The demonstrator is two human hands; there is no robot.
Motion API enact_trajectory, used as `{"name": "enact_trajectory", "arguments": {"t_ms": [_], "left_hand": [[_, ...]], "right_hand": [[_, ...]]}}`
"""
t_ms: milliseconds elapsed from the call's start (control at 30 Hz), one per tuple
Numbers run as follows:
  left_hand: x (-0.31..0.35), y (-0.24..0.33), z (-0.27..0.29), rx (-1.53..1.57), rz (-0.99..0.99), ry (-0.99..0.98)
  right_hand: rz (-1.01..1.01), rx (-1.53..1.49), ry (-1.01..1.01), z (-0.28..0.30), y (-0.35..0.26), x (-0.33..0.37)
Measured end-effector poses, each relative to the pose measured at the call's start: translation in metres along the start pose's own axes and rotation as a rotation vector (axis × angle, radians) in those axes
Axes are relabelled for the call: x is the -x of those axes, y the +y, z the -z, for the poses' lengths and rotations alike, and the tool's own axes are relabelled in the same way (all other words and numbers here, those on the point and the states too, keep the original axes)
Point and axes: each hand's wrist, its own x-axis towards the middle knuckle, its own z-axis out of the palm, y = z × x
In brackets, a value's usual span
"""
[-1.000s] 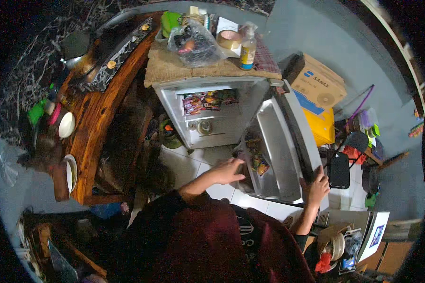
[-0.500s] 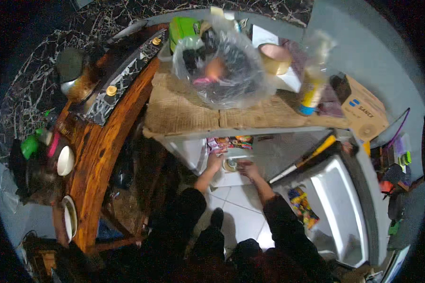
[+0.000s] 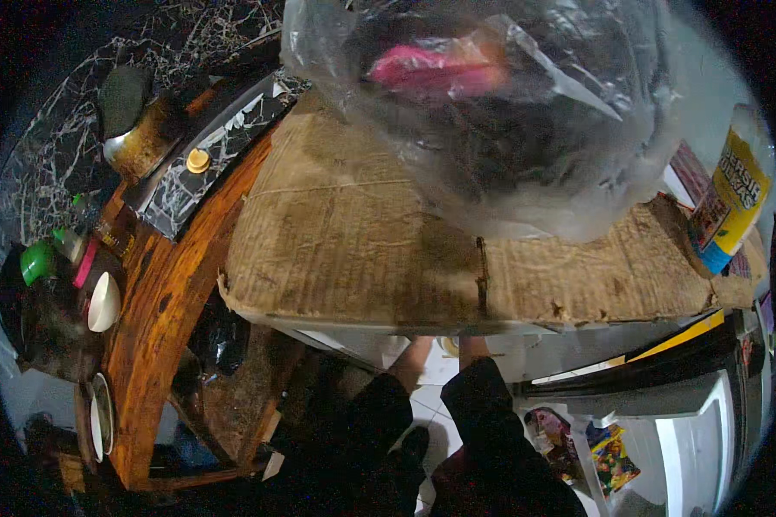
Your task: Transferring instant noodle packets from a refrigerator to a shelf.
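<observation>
My left hand [image 3: 416,353] and my right hand [image 3: 472,347] reach into the open white fridge [image 3: 353,345]. The cardboard [image 3: 345,241] on its top hides most of both hands, fingers included. Between them shows a small part of a round, yellowish-rimmed container [image 3: 448,345]. Whether either hand grips it is hidden. Dark sleeves cover my forearms. On the right, the swung-out fridge door [image 3: 703,439] holds a yellow colourful packet [image 3: 612,458] and a dark reddish packet [image 3: 553,435].
A large clear plastic bag [image 3: 526,172] with something pink inside stands on the cardboard. At its right edge is a yellow-and-blue labelled container [image 3: 733,202]. A wooden counter [image 3: 177,293] curves along the left, with a white bowl [image 3: 104,303] beside it.
My head has come lower and closer to the fridge top, so the bag looms larger. The cardboard edge now covers my hands and the container. The reddish door packet has come into view.
</observation>
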Motion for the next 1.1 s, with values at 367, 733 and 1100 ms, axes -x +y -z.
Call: {"name": "enact_trajectory", "arguments": {"t_ms": [367, 733, 1100], "left_hand": [[0.047, -0.016, 0.013, 0.358, 0.033, 0.015], [0.277, 0.113, 0.232, 1.171, 0.557, -0.272], [0.374, 0.268, 0.305, 1.605, 0.546, -0.520]], "right_hand": [[-0.012, -0.035, -0.072, 0.033, 0.004, 0.042], [0.350, 0.880, 0.205, 0.117, -0.272, 0.492], [0.641, 0.275, 0.118, 0.182, -0.491, 0.757]]}}
